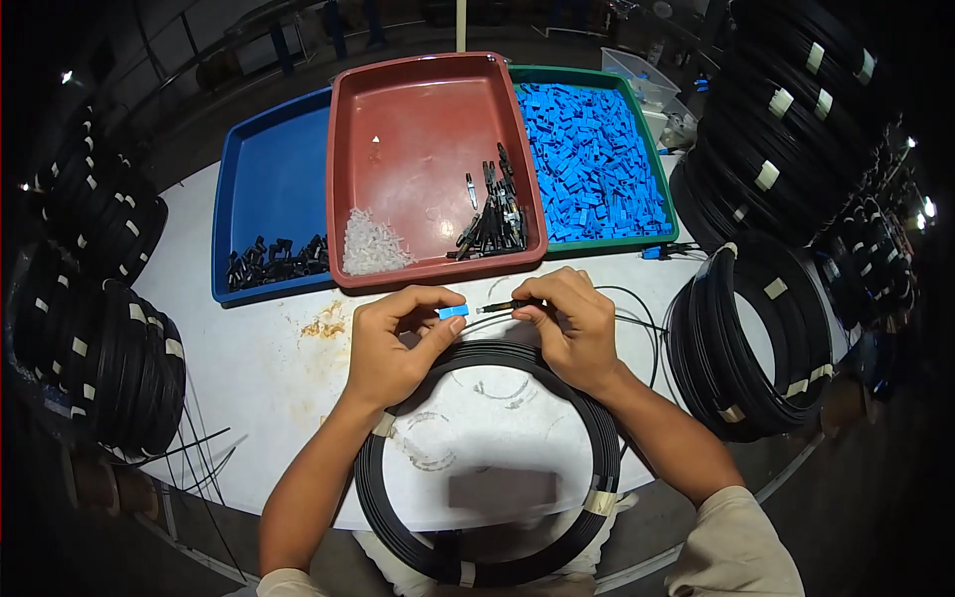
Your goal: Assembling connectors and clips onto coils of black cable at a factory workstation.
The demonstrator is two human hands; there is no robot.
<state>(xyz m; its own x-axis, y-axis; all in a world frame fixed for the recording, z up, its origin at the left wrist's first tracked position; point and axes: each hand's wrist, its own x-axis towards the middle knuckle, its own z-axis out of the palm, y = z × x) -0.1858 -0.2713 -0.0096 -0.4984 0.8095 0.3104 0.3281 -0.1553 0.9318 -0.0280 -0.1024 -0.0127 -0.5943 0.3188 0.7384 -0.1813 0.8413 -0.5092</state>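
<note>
Cable coil (487,468) below hands; left hand (393,343) pinches blue connector (454,311), seemingly.

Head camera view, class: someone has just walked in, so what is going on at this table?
A person sits at a white table with a black cable coil lying before them. The left hand pinches a small blue housing, and the right hand holds a black connector end of the cable, close beside it. Behind are a blue tray, a red tray and a green tray full of blue pieces, with stacked coils on both sides.
</note>
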